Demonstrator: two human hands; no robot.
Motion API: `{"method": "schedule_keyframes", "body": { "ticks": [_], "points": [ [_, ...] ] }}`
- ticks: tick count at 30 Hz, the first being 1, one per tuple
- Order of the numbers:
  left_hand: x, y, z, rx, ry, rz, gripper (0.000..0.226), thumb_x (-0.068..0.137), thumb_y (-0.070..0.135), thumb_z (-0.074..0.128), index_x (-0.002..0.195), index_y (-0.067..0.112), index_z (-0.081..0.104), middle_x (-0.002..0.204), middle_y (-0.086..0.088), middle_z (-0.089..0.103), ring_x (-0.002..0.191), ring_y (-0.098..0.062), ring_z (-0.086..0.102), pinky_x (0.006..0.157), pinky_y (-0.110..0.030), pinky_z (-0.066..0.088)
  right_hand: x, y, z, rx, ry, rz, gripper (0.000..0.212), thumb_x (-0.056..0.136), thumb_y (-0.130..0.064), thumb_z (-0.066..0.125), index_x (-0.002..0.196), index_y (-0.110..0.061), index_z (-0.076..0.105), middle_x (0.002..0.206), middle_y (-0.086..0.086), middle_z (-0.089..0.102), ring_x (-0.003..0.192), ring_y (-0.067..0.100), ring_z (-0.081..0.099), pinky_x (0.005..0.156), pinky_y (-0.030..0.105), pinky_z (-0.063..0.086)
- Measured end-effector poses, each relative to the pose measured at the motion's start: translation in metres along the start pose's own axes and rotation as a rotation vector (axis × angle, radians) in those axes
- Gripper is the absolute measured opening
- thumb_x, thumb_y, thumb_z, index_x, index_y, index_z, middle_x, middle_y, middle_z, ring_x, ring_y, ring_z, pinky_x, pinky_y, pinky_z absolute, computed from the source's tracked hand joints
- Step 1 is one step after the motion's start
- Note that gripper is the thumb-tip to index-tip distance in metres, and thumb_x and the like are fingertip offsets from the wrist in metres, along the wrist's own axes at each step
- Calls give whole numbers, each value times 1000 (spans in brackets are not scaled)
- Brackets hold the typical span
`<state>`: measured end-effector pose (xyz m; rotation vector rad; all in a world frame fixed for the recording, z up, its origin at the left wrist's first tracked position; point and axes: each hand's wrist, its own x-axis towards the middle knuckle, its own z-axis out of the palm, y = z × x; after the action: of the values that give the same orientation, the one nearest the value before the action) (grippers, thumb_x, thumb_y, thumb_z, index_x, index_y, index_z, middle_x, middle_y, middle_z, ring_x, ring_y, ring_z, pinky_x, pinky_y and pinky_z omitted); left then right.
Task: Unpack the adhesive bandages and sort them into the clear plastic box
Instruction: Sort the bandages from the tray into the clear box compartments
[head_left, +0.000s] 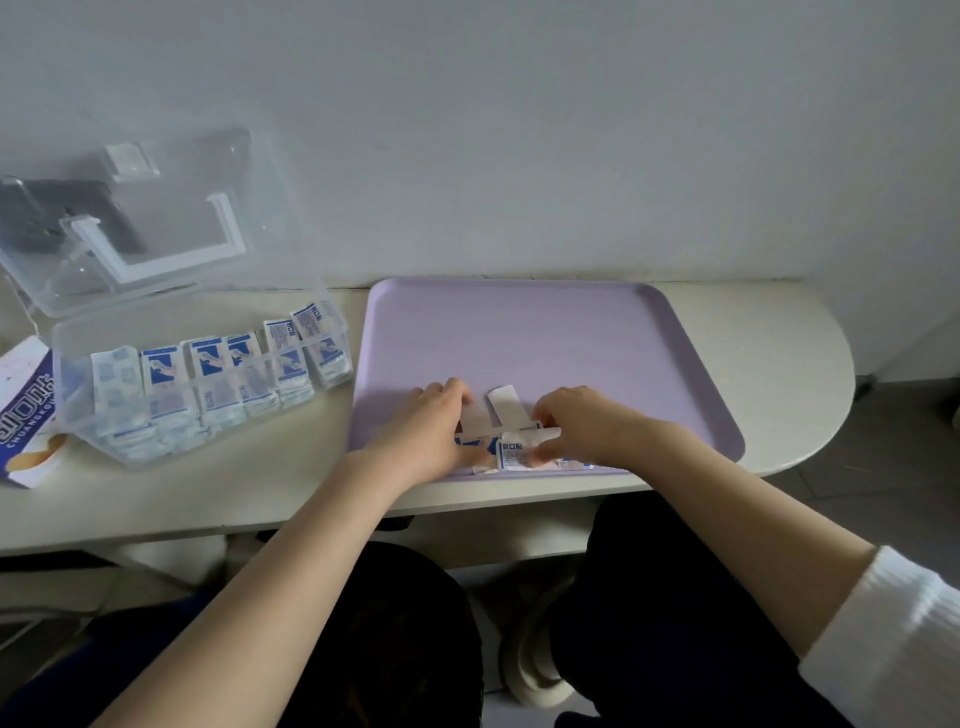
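A small pile of white-and-blue wrapped adhesive bandages (511, 447) lies at the near edge of a lilac tray (519, 332). My left hand (434, 426) rests on the pile's left side, fingers curled over some wrappers. On the right side, my right hand (571, 421) pinches a wrapper with its fingertips. One white wrapper (506, 405) sticks up between the hands. Left of the tray stands the clear plastic box (202, 384), lid open and leaning back, with several stacks of bandages standing in a row inside.
A blue-and-white bandage carton (26, 410) lies at the far left beside the box. The tray sits on a cream table with a rounded right end (810, 364), against a white wall. My knees are below the table's front edge.
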<state>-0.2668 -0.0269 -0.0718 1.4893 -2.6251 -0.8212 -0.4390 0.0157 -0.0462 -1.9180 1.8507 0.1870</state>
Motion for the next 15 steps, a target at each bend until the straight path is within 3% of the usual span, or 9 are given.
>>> {"method": "schedule_keyframes", "body": {
  "ticks": [3, 5, 10, 15],
  "points": [
    [-1, -1, 3, -120, 20, -42, 45, 78, 32, 74, 107, 21, 41, 108, -1, 58, 95, -19, 55, 83, -36, 48, -1, -2, 2, 47, 4, 19, 23, 84, -30, 65, 76, -11, 55, 76, 2, 49, 75, 21, 43, 52, 18, 26],
    [-2, -1, 3, -194, 70, -66, 42, 80, 24, 72, 106, 19, 39, 102, -3, 60, 89, -21, 58, 79, -38, 50, -3, -4, 1, 130, 26, 50, 32, 87, -32, 62, 65, -16, 46, 68, -2, 44, 70, 20, 41, 49, 19, 25],
    [-3, 0, 1, -214, 167, -105, 41, 85, 18, 66, 118, 16, 41, 98, -5, 60, 86, -23, 58, 72, -36, 47, -1, -7, -2, 385, 187, 130, 35, 91, -30, 55, 97, 4, 62, 90, 19, 63, 72, 20, 46, 52, 23, 32],
    [-1, 0, 0, -235, 199, -126, 39, 85, 24, 67, 117, 15, 45, 97, -4, 60, 84, -22, 57, 68, -32, 43, 9, -7, 1, 522, 322, 187, 27, 90, -28, 59, 104, -5, 55, 89, 4, 58, 75, 17, 51, 49, 16, 36]
  ]
}}
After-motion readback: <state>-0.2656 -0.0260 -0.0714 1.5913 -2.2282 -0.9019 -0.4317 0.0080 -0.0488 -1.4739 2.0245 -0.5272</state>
